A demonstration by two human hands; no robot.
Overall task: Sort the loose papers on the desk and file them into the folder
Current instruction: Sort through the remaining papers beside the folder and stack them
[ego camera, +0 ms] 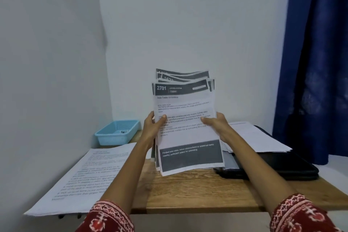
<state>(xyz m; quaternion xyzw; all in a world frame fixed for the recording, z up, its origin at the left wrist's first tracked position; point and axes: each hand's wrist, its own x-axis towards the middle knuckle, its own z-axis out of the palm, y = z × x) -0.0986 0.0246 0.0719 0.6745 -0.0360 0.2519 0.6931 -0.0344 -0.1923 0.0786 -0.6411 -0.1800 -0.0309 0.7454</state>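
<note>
Center frame, a left hand (153, 123) and right hand (216, 123) grip an upright stack of papers (188, 137). Thumbs press its front. A black folder (293, 167) lies at right.

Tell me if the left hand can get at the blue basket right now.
Probably not at once: the left hand grips the stack of papers together with the right hand. The blue basket sits just to its left with nothing between, so once freed the way looks open.

Printed paper stack (188, 128) held upright over desk; black folder (286, 167) lies right.
</note>
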